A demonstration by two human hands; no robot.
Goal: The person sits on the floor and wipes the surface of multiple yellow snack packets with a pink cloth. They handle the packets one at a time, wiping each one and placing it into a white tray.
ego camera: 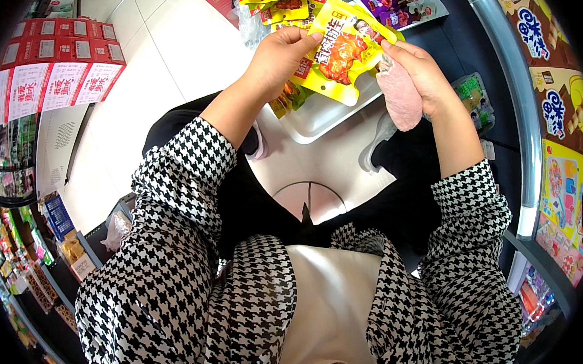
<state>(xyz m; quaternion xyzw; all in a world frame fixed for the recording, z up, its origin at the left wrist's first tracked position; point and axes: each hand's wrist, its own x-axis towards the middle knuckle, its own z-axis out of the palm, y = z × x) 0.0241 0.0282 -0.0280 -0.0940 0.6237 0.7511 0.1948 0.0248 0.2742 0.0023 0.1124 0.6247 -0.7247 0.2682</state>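
Observation:
My left hand [281, 59] pinches the left edge of a yellow snack packet [345, 47] printed with a picture of reddish food. The packet's right edge is at the fingertips of my right hand [418, 72]. A pink, fuzzy oval pad [400, 98], greyish at its upper end, hangs in that same hand below the packet. Beneath both hands, a white plastic tray [307, 128] is partly covered. Another packet [289, 99] in yellow and green lies in it, half hidden by the held one. Just beyond my left hand are more yellow packets [285, 4] piled by clear plastic wrap.
A white tray of purple packets [394, 8] stands on the dark shelf [473, 40] ahead. A clear pack [476, 101] sits at my right. A metal rail [522, 96] curves past snack boxes [559, 106]. Red-and-white cartons [61, 63] are stacked at left.

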